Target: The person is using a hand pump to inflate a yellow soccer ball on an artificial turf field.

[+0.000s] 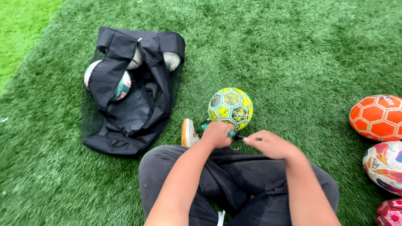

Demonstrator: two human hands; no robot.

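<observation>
**Two hands on a small pump beside a yellow ball**

Green artificial turf [293, 50] fills the view, and the person sits on it with legs in dark grey trousers [234, 180] crossed. To the left lies a black mesh ball bag [125, 113] – slumped open, with three white balls partly showing through its upper end. Along the right edge sit an orange ball [377, 117], a white multicoloured ball [385, 165] below it, and part of a red ball [389, 212] at the corner.

Just ahead of the knees rests a yellow-green ball [230, 108], touching the turf. Right beneath it, the left hand [216, 134] is clenched around the green body of a small hand pump [231, 134] – the right hand [272, 145] pinches the pump's dark end, its grip closed on it. An orange-soled shoe [189, 133] shows beside the left hand.
</observation>
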